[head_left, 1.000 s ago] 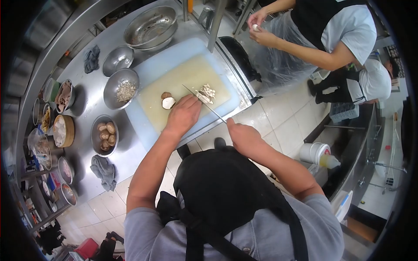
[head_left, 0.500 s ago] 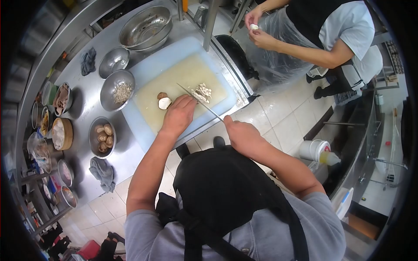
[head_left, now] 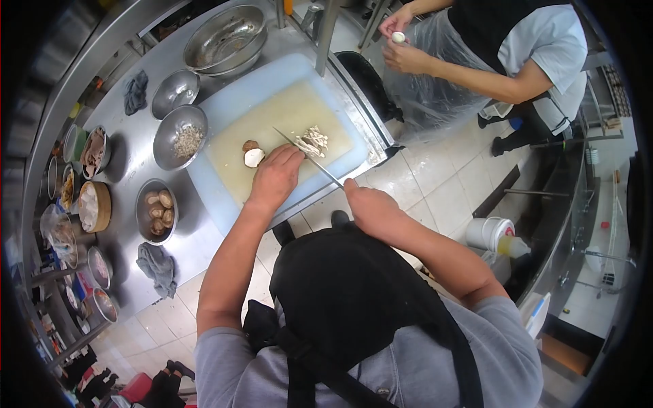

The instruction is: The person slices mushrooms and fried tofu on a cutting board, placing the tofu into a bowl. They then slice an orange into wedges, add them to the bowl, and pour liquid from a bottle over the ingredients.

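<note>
Mushroom slices (head_left: pixel 313 141) beside knife (head_left: pixel 306 156); right hand (head_left: pixel 367 207) grips it, left hand (head_left: pixel 275 178) steadies.

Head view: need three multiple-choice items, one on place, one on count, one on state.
1. Where does the pile of pale mushroom slices lie?
A. on the pale plastic cutting board
B. in a steel bowl
C. on the floor

2. How many uncut mushroom pieces lie on the board beside the left hand?
A. none
B. two
C. six

3. What is the right hand doing?
A. hanging free
B. gripping the long steel knife
C. holding a cloth

Answers:
1 A, slices rest on the board past the blade.
2 B, one brown, one white-faced.
3 B, fist shut around the handle.
</note>
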Action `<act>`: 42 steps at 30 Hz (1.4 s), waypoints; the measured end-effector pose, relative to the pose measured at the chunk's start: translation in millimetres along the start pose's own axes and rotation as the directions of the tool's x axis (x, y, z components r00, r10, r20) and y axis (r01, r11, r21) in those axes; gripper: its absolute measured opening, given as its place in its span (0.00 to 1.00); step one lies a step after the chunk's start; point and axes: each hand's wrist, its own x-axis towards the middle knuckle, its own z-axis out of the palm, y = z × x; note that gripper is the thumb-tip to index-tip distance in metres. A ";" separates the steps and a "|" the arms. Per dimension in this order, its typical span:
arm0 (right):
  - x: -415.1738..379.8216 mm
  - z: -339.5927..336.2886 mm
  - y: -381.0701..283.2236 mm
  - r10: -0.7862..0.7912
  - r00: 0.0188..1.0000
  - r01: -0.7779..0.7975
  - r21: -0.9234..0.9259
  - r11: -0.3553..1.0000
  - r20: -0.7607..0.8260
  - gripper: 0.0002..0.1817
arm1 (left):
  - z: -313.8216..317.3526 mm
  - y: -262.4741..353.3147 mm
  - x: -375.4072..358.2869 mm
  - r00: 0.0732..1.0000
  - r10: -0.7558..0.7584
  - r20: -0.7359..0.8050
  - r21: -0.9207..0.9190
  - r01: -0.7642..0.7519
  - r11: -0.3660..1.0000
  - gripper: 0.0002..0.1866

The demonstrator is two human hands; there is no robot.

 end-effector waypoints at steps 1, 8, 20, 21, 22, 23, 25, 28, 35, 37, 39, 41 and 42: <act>2.4 -0.2 0.1 0.000 1.000 0.000 0.000 1.000 -0.001 0.15 | 0.6 0.2 0.3 1.000 0.001 0.000 0.000 -0.001 1.000 0.11; -7.1 -14.1 -6.2 0.018 1.000 -0.019 -0.015 1.000 -0.021 0.15 | 0.2 -0.4 5.3 0.995 -0.024 -0.102 -0.007 0.024 1.000 0.08; 3.7 -4.3 -2.8 0.029 1.000 -0.029 0.020 0.999 0.001 0.15 | -3.2 2.7 8.8 0.993 -0.015 -0.115 -0.018 0.013 1.000 0.06; 2.7 -7.3 -6.3 0.071 0.997 -0.071 0.005 0.997 0.024 0.15 | -4.1 3.3 8.0 0.994 -0.019 -0.105 -0.031 0.016 0.999 0.06; -0.5 -10.0 -7.4 0.071 0.997 -0.071 0.006 0.997 0.024 0.15 | -4.2 2.9 7.5 0.994 -0.019 -0.104 -0.031 0.016 0.999 0.06; -5.9 -12.3 -6.7 0.024 1.000 -0.024 0.015 1.000 -0.007 0.16 | -3.5 2.7 7.1 0.994 -0.023 -0.106 -0.028 0.020 0.999 0.06; -15.0 -14.2 -5.6 -0.022 0.999 0.023 0.021 1.000 -0.037 0.16 | -2.1 3.4 6.4 0.994 -0.028 -0.109 -0.028 0.025 0.999 0.06; -18.2 -13.4 -5.7 -0.040 0.998 0.040 0.016 0.999 -0.045 0.16 | -2.6 2.6 6.3 0.993 -0.023 -0.119 -0.002 0.023 1.000 0.05; 1.8 -8.4 -8.4 0.040 0.999 -0.040 -0.011 0.999 0.013 0.15 | -6.2 5.3 8.5 0.993 -0.020 -0.119 -0.014 0.018 1.000 0.05; -4.6 -15.7 -11.7 0.057 0.998 -0.056 -0.012 0.998 0.025 0.15 | -5.3 4.9 7.3 0.993 -0.026 -0.116 -0.025 0.024 0.999 0.05; -11.6 -19.8 -13.9 0.046 0.998 -0.045 -0.014 0.999 0.045 0.15 | -4.3 2.9 7.2 0.995 -0.019 -0.101 -0.001 0.019 1.000 0.05; -15.2 -19.8 -13.9 0.042 0.998 -0.042 -0.007 0.999 0.049 0.15 | -4.3 3.6 7.0 0.994 -0.016 -0.109 0.002 0.016 1.000 0.05; -16.0 -19.7 -13.7 0.039 0.998 -0.039 0.000 0.999 0.053 0.16 | -4.3 4.2 7.0 0.993 -0.012 -0.116 0.006 0.013 1.000 0.05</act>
